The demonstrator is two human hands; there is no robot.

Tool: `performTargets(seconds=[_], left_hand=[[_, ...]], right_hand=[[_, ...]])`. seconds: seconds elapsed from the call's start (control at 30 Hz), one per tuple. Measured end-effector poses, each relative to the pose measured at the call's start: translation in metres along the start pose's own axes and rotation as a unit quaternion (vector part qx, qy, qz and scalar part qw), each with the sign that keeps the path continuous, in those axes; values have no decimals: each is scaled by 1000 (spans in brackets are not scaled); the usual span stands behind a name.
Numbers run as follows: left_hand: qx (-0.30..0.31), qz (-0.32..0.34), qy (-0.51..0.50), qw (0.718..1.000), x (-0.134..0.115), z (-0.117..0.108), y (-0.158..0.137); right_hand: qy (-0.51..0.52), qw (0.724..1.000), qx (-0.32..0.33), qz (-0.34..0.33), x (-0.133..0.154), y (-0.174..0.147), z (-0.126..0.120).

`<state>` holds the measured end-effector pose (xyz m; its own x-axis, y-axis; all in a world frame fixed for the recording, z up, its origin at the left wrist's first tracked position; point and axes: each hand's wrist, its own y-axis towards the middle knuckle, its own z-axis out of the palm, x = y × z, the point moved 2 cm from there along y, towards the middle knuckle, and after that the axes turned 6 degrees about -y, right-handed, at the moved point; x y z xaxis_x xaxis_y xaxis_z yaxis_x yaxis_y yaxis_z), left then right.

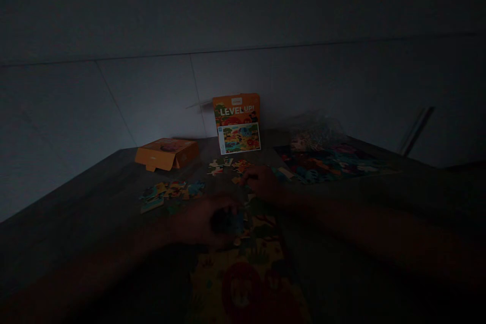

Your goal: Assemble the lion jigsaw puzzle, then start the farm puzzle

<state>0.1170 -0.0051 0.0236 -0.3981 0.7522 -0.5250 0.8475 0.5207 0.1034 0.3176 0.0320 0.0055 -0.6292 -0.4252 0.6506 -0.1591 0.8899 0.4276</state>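
The light is very dim. A partly assembled jigsaw puzzle (243,268) with red lions on yellow ground lies in front of me. My left hand (203,220) rests at its upper left, fingers and thumb spread around a blue part. Farther off, my right hand (261,181) is beyond the puzzle's top edge with curled fingers, beside loose orange puzzle pieces (240,166). Whatever those fingertips hold is too dark to make out. Pale puzzle pieces (219,166) lie just left of them. Another pile of puzzle pieces (170,191) sits beyond my left hand.
At the back, an orange "LEVEL UP!" box (237,107) stands against the wall, a picture card (240,139) leaning on it. An orange open box (167,153) lies left. On the right are a dark colourful puzzle (334,162) and a clear plastic bag (317,134).
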Motion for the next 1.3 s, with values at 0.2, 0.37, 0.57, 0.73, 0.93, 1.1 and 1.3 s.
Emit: performTargets(seconds=[0.2, 0.37, 0.57, 0.73, 0.93, 1.1, 1.3], left_hand=[[25, 61, -13, 998, -12, 5, 0], [14, 66, -14, 998, -15, 7, -1], [9, 103, -51, 993, -17, 8, -1], [6, 121, -66, 990, -15, 8, 0], [9, 130, -70, 989, -13, 8, -1], [11, 133, -72, 988, -13, 7, 0], [19, 136, -66, 988, -16, 6, 2]], right_hand=[[-2, 1000, 0, 1, -1, 0, 1], [1, 1000, 1, 5, -1, 0, 1], [-5, 1000, 1, 7, -1, 0, 0], [-8, 1000, -7, -1, -6, 1, 4], [-11, 1000, 2, -7, -5, 2, 4], [-5, 1000, 10, -9, -3, 1, 2], [-8, 1000, 4, -6, -1, 1, 2]])
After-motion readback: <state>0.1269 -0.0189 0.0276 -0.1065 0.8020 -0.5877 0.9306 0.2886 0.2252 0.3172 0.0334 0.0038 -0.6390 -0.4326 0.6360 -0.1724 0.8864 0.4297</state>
